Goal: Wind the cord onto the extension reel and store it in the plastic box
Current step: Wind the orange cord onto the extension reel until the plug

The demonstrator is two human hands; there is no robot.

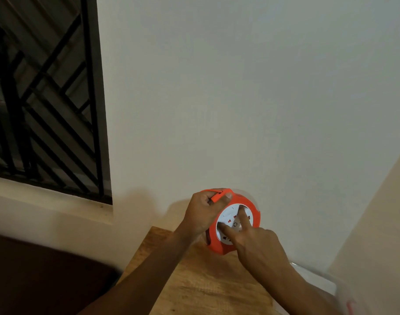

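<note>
The pale plastered wall (240,98) rises right behind the narrow wooden counter (194,280), closing off the upper frame. Bare wood lies open at lower centre, between the forearms. A translucent plastic box (317,280) blocks the lower right; a black barred window (44,98) fills the upper left.

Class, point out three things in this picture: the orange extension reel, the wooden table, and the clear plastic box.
extension reel (256,220), head view, on its orange outer rim at the right.
wooden table (194,283), head view, on bare tabletop below the reel.
plastic box (324,281), head view, on its pale rim by the right forearm.
</note>
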